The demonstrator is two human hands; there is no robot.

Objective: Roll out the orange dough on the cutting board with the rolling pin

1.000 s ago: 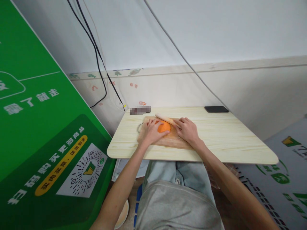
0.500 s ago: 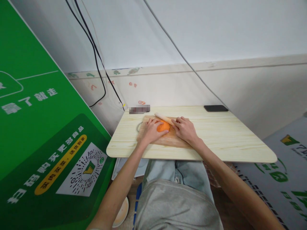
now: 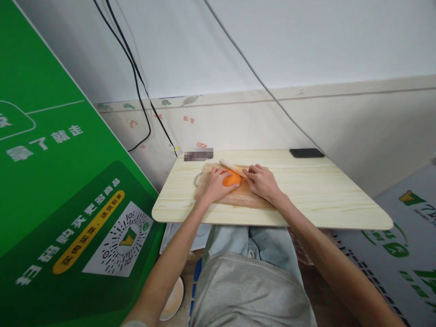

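Observation:
A smooth orange lump (image 3: 232,179), possibly dough or clay, sits on a wooden cutting board (image 3: 235,199). My left hand (image 3: 215,184) is wrapped round its left and near sides, thumb along the near edge. Behind the lump lies a light wooden rolling pin (image 3: 228,165), slanting from upper left to lower right. The fingers of my right hand (image 3: 261,181) close on the pin's right end, which they partly cover. A metal ring handle (image 3: 196,180) sticks out at the board's left end.
The board lies on a pale wood-grain table (image 3: 316,195) against the wall. A black phone (image 3: 307,153) rests at the back right, and a blurred-out dark object (image 3: 198,155) at the back left. A green panel (image 3: 81,181) stands at left; a grey cable (image 3: 245,59) hangs down the wall.
Almost nothing differs. The view has shifted very slightly; both hands, the orange lump and the rolling pin keep their places on the board.

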